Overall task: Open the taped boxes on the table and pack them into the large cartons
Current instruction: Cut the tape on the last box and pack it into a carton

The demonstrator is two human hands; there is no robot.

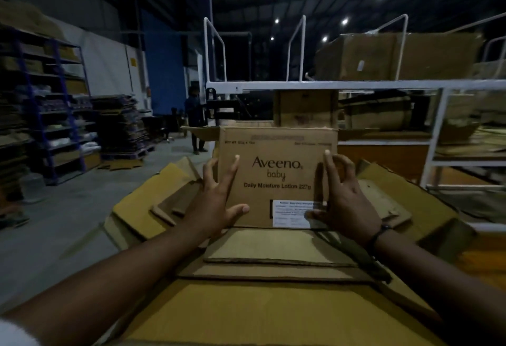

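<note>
box: Aveeno box [276, 173] upright btw both hands, over flat cardboard [273, 252]
L: left hand [216, 200] fingers straight, pressing left edge
R: right hand [345, 200] fingers curled round right edge
handling: stiff, prob heavy-ish w/ lotion; grab low, both sides imo

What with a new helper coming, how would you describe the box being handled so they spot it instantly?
Before the white rack lies a pile of flattened cardboard. There the box is upright between the left hand and right hand. Unlike the plain sheets around it, it reads Aveeno baby and bears a white label.
</note>
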